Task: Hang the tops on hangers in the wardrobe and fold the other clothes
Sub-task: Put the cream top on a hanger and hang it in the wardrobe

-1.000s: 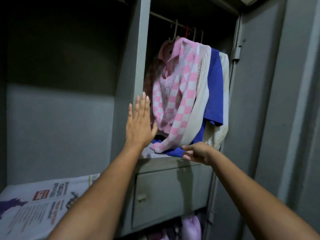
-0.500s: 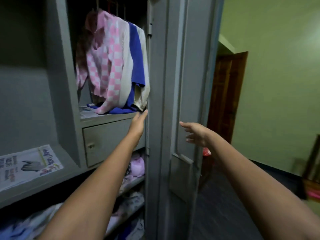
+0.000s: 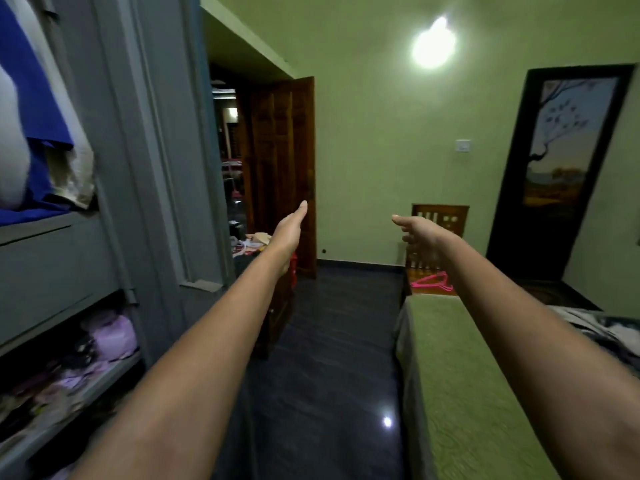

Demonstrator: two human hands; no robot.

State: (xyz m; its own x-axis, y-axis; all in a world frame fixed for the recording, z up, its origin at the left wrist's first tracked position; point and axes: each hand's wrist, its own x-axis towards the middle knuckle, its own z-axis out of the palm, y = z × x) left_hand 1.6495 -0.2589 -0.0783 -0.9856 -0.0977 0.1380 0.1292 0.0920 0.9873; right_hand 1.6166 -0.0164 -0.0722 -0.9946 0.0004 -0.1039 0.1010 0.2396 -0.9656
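The grey wardrobe (image 3: 114,188) stands at the left edge with its door (image 3: 180,140) swung out. Inside hang a blue top (image 3: 31,98) and pale tops (image 3: 10,143) beside it, only partly in view. My left hand (image 3: 289,228) reaches forward in mid-air with straight fingers and holds nothing. My right hand (image 3: 420,232) is also stretched out in the air, fingers relaxed, empty. Pink hangers (image 3: 433,282) lie beyond the far end of the bed (image 3: 460,375). Crumpled clothes (image 3: 609,330) lie on the bed at the right edge.
Lower wardrobe shelves hold folded lilac clothes (image 3: 110,337). A brown wooden door (image 3: 280,168) stands open ahead, with clutter on the floor by it. A wooden chair (image 3: 438,230) stands against the green wall. Dark floor (image 3: 329,358) runs between wardrobe and bed.
The view has swung right, away from the wardrobe toward the room and bed. Both hands have left the hanging tops and now reach out empty in the air.
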